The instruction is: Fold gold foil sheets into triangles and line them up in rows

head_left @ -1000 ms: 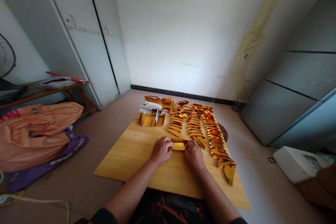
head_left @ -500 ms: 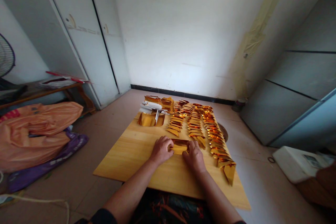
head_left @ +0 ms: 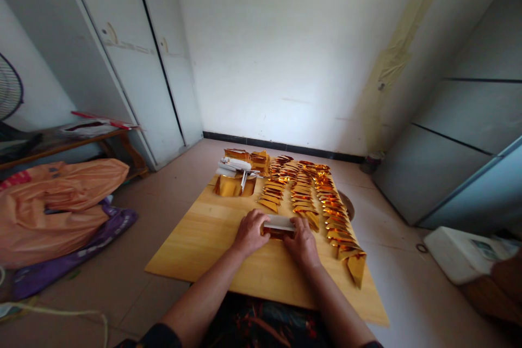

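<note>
Gold paper [head_left: 279, 223], with a pale strip showing, was held at both ends by two hands.
For a neat bend, it seemed best that the left hand [head_left: 252, 232] and the right hand [head_left: 300, 236] pulled just as much as each other, kept the long edge straight and pressed softly, because thin, shiny paper could crease in the wrong spot. The left hand pinched the left end with its thumb and bent fingers. The paper ran across the gap to the right hand, which pinched the other end. So it lay between the hands, touching both, above or on the wooden board [head_left: 191, 244]; I could not tell which. Right of the right hand sat a long row of folded gold pieces [head_left: 334, 223].
</note>
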Available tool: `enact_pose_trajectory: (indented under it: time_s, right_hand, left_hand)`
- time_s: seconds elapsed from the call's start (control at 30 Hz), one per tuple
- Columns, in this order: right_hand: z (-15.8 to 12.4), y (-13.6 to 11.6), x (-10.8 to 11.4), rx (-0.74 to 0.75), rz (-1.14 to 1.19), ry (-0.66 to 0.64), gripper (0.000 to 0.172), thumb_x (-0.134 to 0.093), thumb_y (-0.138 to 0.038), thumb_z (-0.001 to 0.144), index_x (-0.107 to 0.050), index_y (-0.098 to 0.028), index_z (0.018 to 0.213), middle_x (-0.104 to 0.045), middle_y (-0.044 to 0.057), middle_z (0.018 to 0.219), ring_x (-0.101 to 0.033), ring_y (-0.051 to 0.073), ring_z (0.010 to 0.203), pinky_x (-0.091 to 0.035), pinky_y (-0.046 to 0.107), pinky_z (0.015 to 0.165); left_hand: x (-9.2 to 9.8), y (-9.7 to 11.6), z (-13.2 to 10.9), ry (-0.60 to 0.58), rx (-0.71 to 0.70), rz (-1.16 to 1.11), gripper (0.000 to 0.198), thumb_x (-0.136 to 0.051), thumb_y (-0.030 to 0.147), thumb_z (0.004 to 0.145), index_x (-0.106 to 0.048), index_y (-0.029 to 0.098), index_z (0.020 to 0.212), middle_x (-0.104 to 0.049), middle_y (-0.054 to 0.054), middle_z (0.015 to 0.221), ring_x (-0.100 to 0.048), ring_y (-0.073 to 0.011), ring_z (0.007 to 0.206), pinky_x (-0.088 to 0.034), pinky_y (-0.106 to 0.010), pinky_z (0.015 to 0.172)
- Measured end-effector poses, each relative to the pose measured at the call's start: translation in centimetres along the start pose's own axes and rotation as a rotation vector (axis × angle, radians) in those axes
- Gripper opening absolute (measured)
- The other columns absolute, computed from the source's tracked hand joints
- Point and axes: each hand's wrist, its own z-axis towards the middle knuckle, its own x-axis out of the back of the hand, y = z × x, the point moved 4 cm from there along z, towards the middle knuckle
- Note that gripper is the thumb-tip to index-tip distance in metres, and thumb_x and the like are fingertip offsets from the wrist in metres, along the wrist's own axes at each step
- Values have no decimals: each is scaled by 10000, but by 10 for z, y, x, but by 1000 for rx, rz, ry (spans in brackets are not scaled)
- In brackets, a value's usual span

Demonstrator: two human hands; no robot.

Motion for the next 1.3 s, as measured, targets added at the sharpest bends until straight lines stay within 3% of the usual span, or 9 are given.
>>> enact_pose_trajectory:
  time_s: [0.17, 0.33, 0.67, 0.9, 1.13, 1.2, 1.3]
  right_hand:
    - [3, -3, 2, 48, -38, -42, 305, -587, -153, 695, -592, -189, 998, -580, 55, 982, -588, 170, 821, -470, 255, 730]
    - [3, -1, 0, 76, -63, -66, 129, -576, -138, 687, -594, -199, 799, -557, 16, 835, -563, 145, 745, -431, 217, 663]
    - [-9, -9, 0, 236, -206, -115, 149, -561, -78, 657, -578, -180, 764, -561, 49, 881, -534, 164, 828, -424, 235, 753]
    - [-22, -18, 8, 301, -328, -129, 42, -594, -204, 753, -601, -184, 790, -585, 72, 928, -501, 205, 893, -397, 294, 808]
    - [-29, -19, 11, 335, -386, -109, 296, -600, -487, 819, -634, -194, 830, -595, 81, 974, -498, 223, 908, -377, 311, 762]
    - [-29, -17, 10, 341, -402, -110, 291, -559, -481, 857, -635, -201, 831, -600, 75, 980, -500, 215, 907, -371, 307, 752]
    - [-26, -15, 6, 318, -442, -100, 233, -476, -328, 930, -630, -219, 795, -610, 55, 939, -506, 193, 884, -355, 292, 723]
  left_hand:
    - [0, 1, 0, 21, -53, -3, 219, -638, 144, 655, -640, 218, 861, -577, -32, 964, -539, -192, 944, -455, -314, 855]
    - [-3, -3, 0, 19, -63, 8, 189, -641, 120, 638, -660, 221, 796, -572, -23, 943, -539, -184, 933, -450, -311, 835]
    - [-6, -5, -4, -10, -95, 95, 165, -655, 133, 657, -712, 251, 757, -581, -29, 1009, -524, -199, 973, -440, -325, 825]
    - [9, 4, -18, -61, -228, 213, 291, -617, 139, 707, -725, 303, 922, -567, -42, 1118, -495, -230, 1014, -421, -378, 847]
    - [14, 3, -24, -130, -250, 257, 429, -581, 123, 731, -670, 335, 1093, -568, -41, 1160, -475, -241, 1061, -405, -397, 866]
    - [15, 4, -22, -150, -242, 259, 382, -578, 148, 762, -677, 343, 1074, -577, -31, 1158, -481, -233, 1057, -403, -388, 856]
    - [13, 7, -17, -142, -206, 266, 204, -570, 256, 831, -716, 314, 961, -606, -33, 1086, -502, -219, 1006, -400, -371, 818]
